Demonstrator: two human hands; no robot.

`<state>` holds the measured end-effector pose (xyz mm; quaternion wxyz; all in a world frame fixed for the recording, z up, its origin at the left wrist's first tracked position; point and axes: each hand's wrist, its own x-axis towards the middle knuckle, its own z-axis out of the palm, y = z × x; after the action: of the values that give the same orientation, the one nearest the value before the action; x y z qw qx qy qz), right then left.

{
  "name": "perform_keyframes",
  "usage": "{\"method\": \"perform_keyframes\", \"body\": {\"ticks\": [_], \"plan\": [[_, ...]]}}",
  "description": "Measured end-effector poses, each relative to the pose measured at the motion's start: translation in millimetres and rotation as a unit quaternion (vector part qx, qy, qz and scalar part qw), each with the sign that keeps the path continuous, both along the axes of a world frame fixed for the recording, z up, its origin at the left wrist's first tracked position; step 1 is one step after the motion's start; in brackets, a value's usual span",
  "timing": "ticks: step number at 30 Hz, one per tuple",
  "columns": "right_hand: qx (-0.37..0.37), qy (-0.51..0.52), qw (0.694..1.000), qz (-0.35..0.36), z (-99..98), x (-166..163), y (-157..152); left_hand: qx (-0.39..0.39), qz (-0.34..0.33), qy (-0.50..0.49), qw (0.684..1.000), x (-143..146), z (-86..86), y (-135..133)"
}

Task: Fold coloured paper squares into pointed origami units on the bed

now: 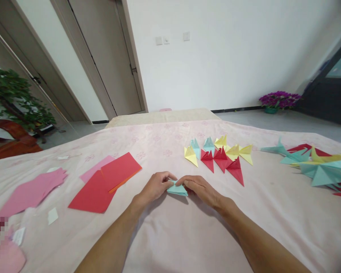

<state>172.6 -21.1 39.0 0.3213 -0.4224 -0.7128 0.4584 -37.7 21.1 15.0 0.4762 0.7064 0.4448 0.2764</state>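
Note:
A small folded piece of light blue paper lies on the cloth in front of me, with several layers showing at its near edge. My left hand is closed on its left side, thumb and fingers at the upper edge. From the right, my right hand grips the same paper, its bent fingers pressing on the top right part. Both sets of fingertips nearly meet over the fold and hide part of it. Just beyond my right hand stand folded paper cranes, among them a red one and a yellow one.
A pale pink flowered cloth covers the surface. Red paper sheets and pink paper sheets lie at left, near a white scrap. At far right is a pile of finished cranes. Behind are a wall and a door.

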Motion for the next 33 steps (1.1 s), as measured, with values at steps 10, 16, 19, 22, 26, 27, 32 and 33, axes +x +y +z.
{"method": "perform_keyframes", "body": {"ticks": [10, 16, 19, 22, 26, 27, 32, 33], "plan": [[0.230, -0.216, 0.949, 0.005, -14.2, 8, 6, 0.192, 0.015, 0.074, 0.979, 8, -2.5, -4], [0.213, -0.235, 0.948, 0.009, -16.3, 9, 12, 0.162, -0.004, 0.060, 0.985, -4, 3.5, -10], [0.200, -0.234, 0.951, 0.002, -17.0, 7, 13, 0.137, -0.049, 0.067, 0.987, -11, 10.0, -13], [0.193, -0.232, 0.953, -0.018, -18.4, 4, 14, 0.146, -0.056, 0.067, 0.985, -14, 13.3, -15], [0.180, -0.243, 0.952, -0.051, -20.0, -2, 14, 0.142, -0.044, 0.065, 0.987, -14, 10.5, -15], [0.175, -0.251, 0.950, -0.064, -20.1, -4, 14, 0.145, -0.031, 0.069, 0.987, -13, 8.8, -15], [0.165, -0.296, 0.933, -0.123, -19.3, -13, 12, 0.193, 0.059, 0.142, 0.969, -5, -0.1, -19], [0.166, -0.302, 0.930, -0.128, -18.8, -14, 11, 0.200, 0.071, 0.158, 0.964, -3, -1.4, -21]]}}
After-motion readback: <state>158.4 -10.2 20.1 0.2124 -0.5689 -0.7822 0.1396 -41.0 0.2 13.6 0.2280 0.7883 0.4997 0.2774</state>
